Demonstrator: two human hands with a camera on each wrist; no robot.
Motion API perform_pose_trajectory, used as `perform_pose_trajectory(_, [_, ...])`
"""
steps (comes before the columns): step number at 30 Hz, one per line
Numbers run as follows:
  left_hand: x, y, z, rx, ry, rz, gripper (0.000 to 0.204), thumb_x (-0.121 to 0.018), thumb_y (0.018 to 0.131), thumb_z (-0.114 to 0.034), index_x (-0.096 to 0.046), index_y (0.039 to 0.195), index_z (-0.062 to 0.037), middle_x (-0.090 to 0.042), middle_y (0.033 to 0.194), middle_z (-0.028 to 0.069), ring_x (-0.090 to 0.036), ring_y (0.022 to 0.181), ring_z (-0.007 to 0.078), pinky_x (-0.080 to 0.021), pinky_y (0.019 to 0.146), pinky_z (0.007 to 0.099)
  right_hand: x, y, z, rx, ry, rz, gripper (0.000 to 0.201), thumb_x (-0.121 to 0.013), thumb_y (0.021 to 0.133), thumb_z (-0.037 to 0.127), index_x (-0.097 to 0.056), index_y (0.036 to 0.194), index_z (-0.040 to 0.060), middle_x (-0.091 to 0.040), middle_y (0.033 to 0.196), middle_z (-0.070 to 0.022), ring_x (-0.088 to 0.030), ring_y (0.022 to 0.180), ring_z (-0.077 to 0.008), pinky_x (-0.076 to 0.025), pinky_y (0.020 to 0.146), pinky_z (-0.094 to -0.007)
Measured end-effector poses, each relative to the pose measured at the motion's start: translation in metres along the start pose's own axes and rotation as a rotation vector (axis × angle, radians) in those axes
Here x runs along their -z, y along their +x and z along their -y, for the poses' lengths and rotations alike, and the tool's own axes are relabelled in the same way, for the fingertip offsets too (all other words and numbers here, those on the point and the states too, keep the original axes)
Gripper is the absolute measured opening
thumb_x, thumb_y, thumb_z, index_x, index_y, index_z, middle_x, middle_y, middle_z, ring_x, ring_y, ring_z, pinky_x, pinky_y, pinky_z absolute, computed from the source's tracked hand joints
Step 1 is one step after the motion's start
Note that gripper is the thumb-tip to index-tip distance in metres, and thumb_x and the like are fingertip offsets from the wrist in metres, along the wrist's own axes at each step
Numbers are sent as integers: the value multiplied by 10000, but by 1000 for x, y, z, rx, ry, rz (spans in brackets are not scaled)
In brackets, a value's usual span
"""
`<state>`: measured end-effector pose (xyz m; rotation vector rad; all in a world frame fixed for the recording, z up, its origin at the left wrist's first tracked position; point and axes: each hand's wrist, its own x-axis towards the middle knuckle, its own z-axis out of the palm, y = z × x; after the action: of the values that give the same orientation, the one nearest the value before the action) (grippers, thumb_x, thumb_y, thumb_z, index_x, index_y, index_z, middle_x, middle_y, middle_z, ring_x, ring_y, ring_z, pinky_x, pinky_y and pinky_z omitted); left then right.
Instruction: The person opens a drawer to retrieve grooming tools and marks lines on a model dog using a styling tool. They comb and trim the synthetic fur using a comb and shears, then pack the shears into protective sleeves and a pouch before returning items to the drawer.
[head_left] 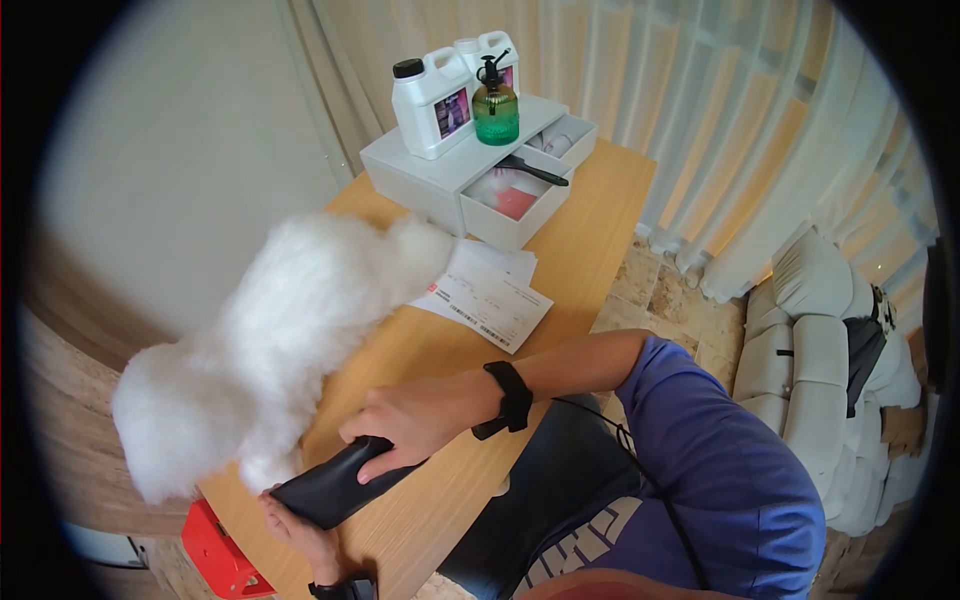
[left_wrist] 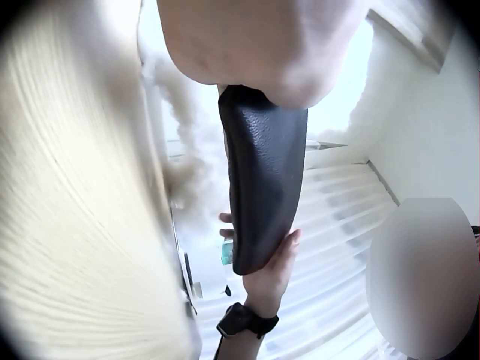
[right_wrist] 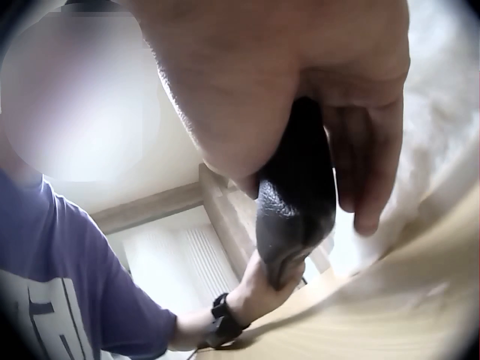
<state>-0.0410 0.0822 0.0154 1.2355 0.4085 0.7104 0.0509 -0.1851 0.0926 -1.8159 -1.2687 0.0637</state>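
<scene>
A black leather-like pouch point(head_left: 340, 484) point(left_wrist: 266, 172) point(right_wrist: 296, 195) is held between both hands over the table's near edge. My right hand point(head_left: 425, 420) point(left_wrist: 268, 285) point(right_wrist: 300, 82) grips its upper end, thumb on the near face, fingers round the far side. At the lower end, my left hand point(head_left: 305, 535) point(left_wrist: 262, 45) point(right_wrist: 259, 300) holds the pouch against the palm; its fingers are partly hidden. Just beyond the hands, a white fluffy animal figure point(head_left: 300, 300) stands on the wooden table point(head_left: 450, 355).
Papers point(head_left: 495, 305) lie beyond my right forearm. A white drawer unit point(head_left: 420, 190) at the table's far end carries white jugs point(head_left: 432, 110) and a green spray bottle point(head_left: 496, 115); a black brush point(head_left: 535, 171) rests on its open drawer. A red stool point(head_left: 215, 555) stands at lower left.
</scene>
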Motion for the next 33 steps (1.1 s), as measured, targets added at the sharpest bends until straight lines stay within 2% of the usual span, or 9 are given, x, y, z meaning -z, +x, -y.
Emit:
perform_pose_trajectory(3, [-2,3,-3,166,-12,198,438,-464,1103,-461,-587,1081,-41,-612,911,27,-602,846,117,-539,765,303,-3,0,-2,13,69,59,327,-744,940,304,-655,939,-11,-650,722,-193,-655,667,-373,-492,598,-409])
perform_pose_trajectory(6, [26,22,14,182,-93,400,447,-444,1105,-464,-580,1062,-40,-604,850,48,-624,743,138,-555,666,306,24,-19,6,-30,45,-131,292,-753,937,305,-699,950,19,-671,755,-179,-654,673,-364,-497,607,-390])
perform_pose_trajectory(7, [9,14,1,129,-51,436,436,-405,1118,-440,-565,1016,-47,-574,759,65,-595,573,161,-507,512,292,37,-31,8,-55,-22,-203,271,-757,936,297,-712,967,31,-680,769,-165,-651,675,-360,-500,612,-377])
perform_pose_trajectory(10, [19,32,7,59,-5,359,417,-374,1128,-402,-551,975,-56,-540,691,63,-547,466,180,-444,422,286,90,-74,14,-134,-228,-492,216,-777,925,234,-730,997,35,-697,789,-132,-666,691,-223,-514,671,-321])
perform_pose_trajectory(11, [20,33,8,72,-1,341,384,-372,1130,-376,-544,959,-78,-533,674,39,-541,470,162,-430,426,267,111,-89,33,-476,-330,-523,254,-764,942,255,-732,1043,24,-723,823,-108,-681,752,-231,-530,721,-357])
perform_pose_trajectory(13, [17,34,5,132,2,281,361,-384,1128,-367,-531,935,-100,-525,669,9,-529,478,136,-406,423,253,139,-122,14,-414,-238,-845,255,-736,968,270,-737,1028,22,-706,756,-34,-653,642,-168,-518,596,-323])
perform_pose_trajectory(16, [21,39,10,181,9,259,352,-395,1126,-367,-526,931,-104,-511,665,1,-510,481,120,-398,426,247,172,-146,24,-724,-88,-1061,298,-681,1011,296,-731,990,4,-643,656,-17,-499,420,-65,-333,356,-227])
perform_pose_trajectory(26, [21,39,15,125,21,354,330,-406,1127,-343,-542,966,-89,-489,682,2,-503,488,116,-396,433,252,217,-148,-77,-540,109,-1133,282,-667,1023,265,-647,970,-10,-592,675,-18,-510,482,-92,-355,424,-216])
perform_pose_trajectory(33, [21,40,14,126,-4,388,337,-407,1128,-346,-557,980,-83,-531,663,10,-522,487,114,-385,432,243,228,-163,-81,-511,206,-1089,280,-627,1043,232,-654,1008,-44,-667,753,-87,-565,514,-111,-388,422,-219])
